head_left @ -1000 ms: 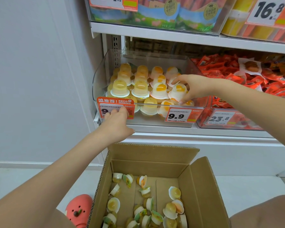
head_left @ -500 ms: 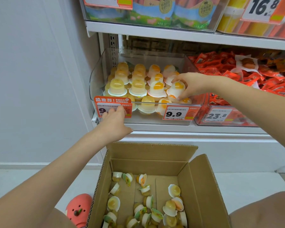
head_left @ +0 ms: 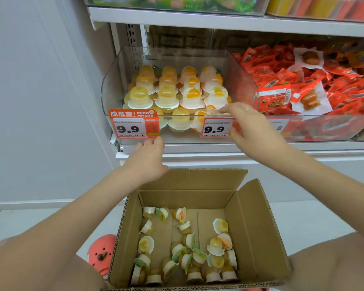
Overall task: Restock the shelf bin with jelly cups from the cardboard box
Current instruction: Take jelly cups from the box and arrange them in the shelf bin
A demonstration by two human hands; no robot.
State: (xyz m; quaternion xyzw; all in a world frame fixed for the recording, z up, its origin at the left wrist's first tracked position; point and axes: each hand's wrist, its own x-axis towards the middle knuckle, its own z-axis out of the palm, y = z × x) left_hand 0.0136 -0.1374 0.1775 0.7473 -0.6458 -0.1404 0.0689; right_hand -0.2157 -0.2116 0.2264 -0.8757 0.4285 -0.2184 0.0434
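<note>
Cardboard box nearest, flaps open, long axis running left to right; loose jelly cups lie tumbled on its floor, most on their sides. Left hand hovers above the box's far flap, fingers relaxed, holding nothing. Right hand sits at the front lip of the shelf bin, fingers spread (nothing gripped). Binned cups stand dome-up in rows.
</note>
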